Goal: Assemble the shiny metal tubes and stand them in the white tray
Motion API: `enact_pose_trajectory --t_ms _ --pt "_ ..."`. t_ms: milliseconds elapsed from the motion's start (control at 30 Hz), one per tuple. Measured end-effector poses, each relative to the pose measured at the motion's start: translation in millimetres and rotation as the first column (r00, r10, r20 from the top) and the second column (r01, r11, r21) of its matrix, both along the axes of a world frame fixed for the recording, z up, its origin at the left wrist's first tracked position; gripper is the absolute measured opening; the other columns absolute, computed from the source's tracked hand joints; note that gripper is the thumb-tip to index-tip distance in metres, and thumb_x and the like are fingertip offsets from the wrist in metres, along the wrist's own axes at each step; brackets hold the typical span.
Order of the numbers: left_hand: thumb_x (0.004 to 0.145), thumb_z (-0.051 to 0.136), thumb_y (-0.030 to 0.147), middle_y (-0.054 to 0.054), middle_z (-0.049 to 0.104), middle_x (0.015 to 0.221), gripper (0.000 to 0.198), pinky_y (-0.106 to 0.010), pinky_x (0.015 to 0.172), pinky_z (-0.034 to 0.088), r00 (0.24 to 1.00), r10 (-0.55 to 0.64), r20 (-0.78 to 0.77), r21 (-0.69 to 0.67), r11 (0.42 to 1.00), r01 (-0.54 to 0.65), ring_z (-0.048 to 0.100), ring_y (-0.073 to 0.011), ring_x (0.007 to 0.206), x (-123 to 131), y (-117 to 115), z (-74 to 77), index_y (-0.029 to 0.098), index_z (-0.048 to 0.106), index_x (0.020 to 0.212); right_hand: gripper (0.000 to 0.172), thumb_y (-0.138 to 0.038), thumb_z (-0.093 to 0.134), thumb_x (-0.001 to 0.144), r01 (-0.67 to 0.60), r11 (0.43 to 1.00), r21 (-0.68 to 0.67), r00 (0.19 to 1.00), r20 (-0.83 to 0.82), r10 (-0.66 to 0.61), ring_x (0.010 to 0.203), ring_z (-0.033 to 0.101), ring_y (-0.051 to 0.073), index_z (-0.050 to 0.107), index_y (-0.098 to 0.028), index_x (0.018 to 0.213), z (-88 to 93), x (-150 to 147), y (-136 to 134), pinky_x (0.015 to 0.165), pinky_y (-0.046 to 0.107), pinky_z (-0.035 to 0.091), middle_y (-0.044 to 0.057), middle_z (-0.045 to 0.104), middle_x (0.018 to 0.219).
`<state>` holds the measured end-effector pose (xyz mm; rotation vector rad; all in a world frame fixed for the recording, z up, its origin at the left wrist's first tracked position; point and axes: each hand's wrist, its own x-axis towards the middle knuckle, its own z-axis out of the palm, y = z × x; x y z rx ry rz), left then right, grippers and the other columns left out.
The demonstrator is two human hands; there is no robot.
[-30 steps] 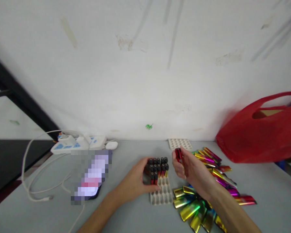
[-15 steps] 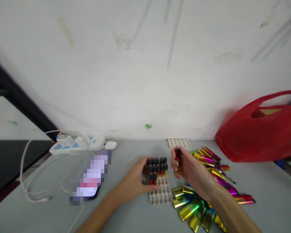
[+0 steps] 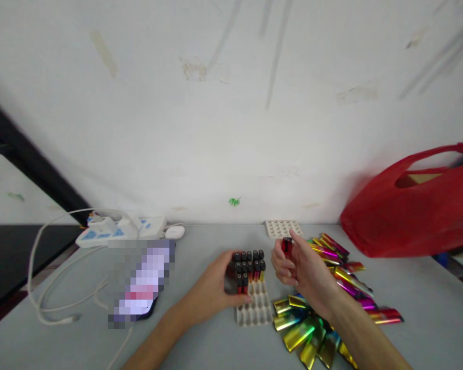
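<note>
Behind the grey counter [image 3: 208, 239], a scuffed white wall [image 3: 170, 128] is filling the upper half of my view. At lower centre, my left hand [image 3: 216, 285] is curving around the left side of a pale cell tray [image 3: 254, 311], thumb in front and fingers behind. I am judging that it is bracing the tray and the black-topped tubes [image 3: 249, 266] in it; how firmly it is closing, I cannot tell. Those tubes, probably lighters, are standing upright, two far rows of five and two more at the left of the third row, each seemingly kept from tipping by its own cell.

Just right of the tray, my right hand [image 3: 304, 270] is gripping a red tube [image 3: 287, 249], fingers wrapping it and its dark end facing up, apart from the tray. That upright hold is probably leaving the end easy to see. Loose metallic tubes [image 3: 301, 334] are lying fanned at lower right, likely within easy reach, and more are spreading beyond the forearm.

Elsewhere on the counter, a second cell tray [image 3: 283, 228] is sitting near the wall. At lower left, a phone [image 3: 150, 277] is showing a blurred screen beside a white cable [image 3: 67, 321], with a power strip [image 3: 152, 226] behind. A red bag [image 3: 409, 221] is slumping at the right edge, and a dark bar [image 3: 31, 159] is slanting across the left.
</note>
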<state>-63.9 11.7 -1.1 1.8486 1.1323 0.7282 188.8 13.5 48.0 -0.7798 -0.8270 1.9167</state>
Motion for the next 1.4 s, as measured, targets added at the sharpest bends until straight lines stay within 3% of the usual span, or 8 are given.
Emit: enact_pose_trajectory --t_ms 233,567,1133,1400 --pt "0.072 0.103 0.028 -0.007 0.074 0.131 0.081 -0.04 0.098 0.054 1.0 -0.006 0.004 0.017 1.0 0.006 0.068 -0.0299 0.113 0.3 -0.2 2.4 0.023 0.062 0.141 0.061 -0.071 0.073 0.091 -0.043 0.999 0.019 0.997 -0.063 0.044 0.053 0.018 0.01 0.045 -0.022 0.066 -1.2 -1.1 0.3 0.044 0.022 0.017 -0.009 0.027 0.062" --pt "0.072 0.103 0.026 -0.008 0.074 0.133 0.081 -0.041 0.102 0.055 1.0 -0.006 0.004 0.05 0.999 0.005 0.068 -0.0307 0.116 -0.3 -1.3 1.4 0.023 0.062 0.142 0.057 -0.072 0.065 0.095 -0.016 0.999 0.028 1.0 -0.021 0.017 0.05 0.028 0.011 0.047 -0.024 0.071 -6.6 -3.6 -0.2 0.045 0.023 0.027 -0.008 0.032 0.061" --pt "0.075 0.1 0.028 -0.011 0.072 0.139 0.082 -0.047 0.109 0.054 1.0 -0.01 0.001 0.051 0.999 0.01 0.067 -0.0334 0.123 -0.3 -1.8 1.4 0.023 0.06 0.146 0.056 -0.066 0.068 0.095 -0.043 0.998 0.038 0.995 -0.086 0.046 0.049 0.018 0.009 0.047 -0.023 0.066 -10.7 -3.1 2.1 0.045 0.024 0.021 -0.011 0.023 0.058" --pt "0.074 0.099 0.023 -0.009 0.073 0.133 0.078 -0.043 0.102 0.056 1.0 -0.006 -0.022 0.045 0.999 0.007 0.068 -0.0312 0.116 0.6 -3.4 4.9 0.023 0.062 0.143 0.059 -0.07 0.067 0.094 -0.086 0.995 0.046 0.992 -0.091 0.09 0.05 0.013 0.009 0.043 -0.024 0.067 -12.3 -4.5 2.1 0.044 0.023 0.013 -0.011 0.022 0.058"
